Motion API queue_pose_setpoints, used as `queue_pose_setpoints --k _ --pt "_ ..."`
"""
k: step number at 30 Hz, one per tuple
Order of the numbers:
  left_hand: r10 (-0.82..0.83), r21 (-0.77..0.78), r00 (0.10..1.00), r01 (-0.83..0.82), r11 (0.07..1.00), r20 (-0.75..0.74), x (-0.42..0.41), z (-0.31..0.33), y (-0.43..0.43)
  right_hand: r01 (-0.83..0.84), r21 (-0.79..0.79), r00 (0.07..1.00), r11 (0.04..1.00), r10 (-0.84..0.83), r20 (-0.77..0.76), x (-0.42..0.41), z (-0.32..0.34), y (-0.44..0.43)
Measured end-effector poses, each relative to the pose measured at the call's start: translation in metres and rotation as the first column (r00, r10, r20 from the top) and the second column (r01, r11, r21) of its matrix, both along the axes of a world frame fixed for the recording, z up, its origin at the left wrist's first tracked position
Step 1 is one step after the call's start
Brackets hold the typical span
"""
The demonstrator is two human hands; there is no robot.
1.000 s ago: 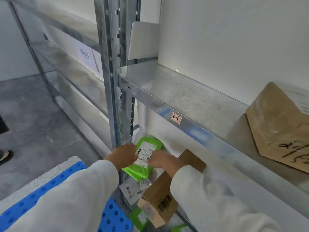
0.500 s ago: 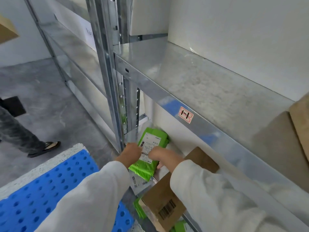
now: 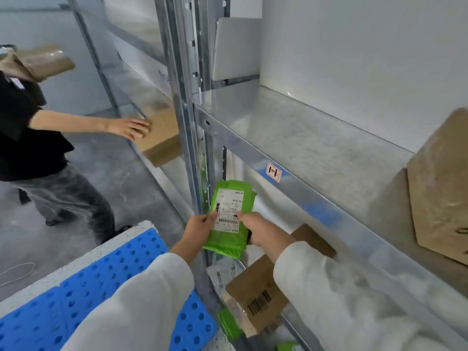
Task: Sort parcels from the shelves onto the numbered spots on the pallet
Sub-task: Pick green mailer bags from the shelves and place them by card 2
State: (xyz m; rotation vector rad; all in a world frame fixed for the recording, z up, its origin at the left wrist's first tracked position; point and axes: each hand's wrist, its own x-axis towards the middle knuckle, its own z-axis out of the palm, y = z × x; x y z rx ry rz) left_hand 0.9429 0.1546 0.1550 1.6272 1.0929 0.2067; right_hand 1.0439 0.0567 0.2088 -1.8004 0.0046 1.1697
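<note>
A green mailer bag [image 3: 228,243] with a white shipping label is held up in front of the metal shelf [image 3: 298,178], label facing me. My left hand [image 3: 198,230] grips its left edge with the thumb on the label. My right hand [image 3: 263,230] grips its right edge. Under my right arm a brown cardboard box [image 3: 255,292] with a barcode lies on the lower shelf beside a white mailer [image 3: 219,273] and more green bags [image 3: 229,324]. The blue perforated pallet [image 3: 101,282] lies at the lower left.
Another person in a black shirt [image 3: 22,127] stands at the left, one hand on a cardboard box [image 3: 162,138] on the neighbouring shelf, another box [image 3: 43,62] held high. A large brown box [image 3: 440,188] sits on the upper shelf at right. Grey concrete floor [image 3: 106,168] lies between.
The green bag has come up and outward from the lower shelf in both my hands. The view swung left and the other person stepped in, reaching to the neighbouring shelf.
</note>
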Motion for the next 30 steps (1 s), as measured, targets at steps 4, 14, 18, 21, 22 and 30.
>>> queue_pose_setpoints --k 4,14,18,21,22,30 --pt "0.095 -0.021 0.993 -0.094 0.995 0.066 -0.029 0.019 -0.022 0.015 0.016 0.997 1.0 -0.016 0.072 -0.017 0.021 -0.008" --pt "0.117 0.071 0.989 -0.124 0.99 0.092 -0.105 0.043 -0.039 0.039 0.119 0.987 0.992 -0.057 0.148 -0.088 0.035 -0.022" --pt "0.116 0.054 0.972 -0.13 0.99 0.206 -0.145 0.049 -0.041 0.034 0.15 0.979 0.988 -0.063 0.193 -0.124 0.039 -0.022" --pt "0.103 0.093 0.959 -0.132 0.987 0.265 -0.186 0.056 -0.04 0.044 0.151 0.97 0.988 -0.078 0.229 -0.164 0.04 -0.017" --pt "0.109 0.115 0.955 -0.145 0.983 0.275 -0.203 0.057 -0.037 0.037 0.146 0.97 0.989 -0.071 0.233 -0.179 0.039 -0.013" --pt "0.186 0.163 0.946 -0.234 0.959 0.266 -0.353 0.052 0.013 -0.184 0.084 0.931 0.979 0.146 0.334 -0.319 0.043 0.038"
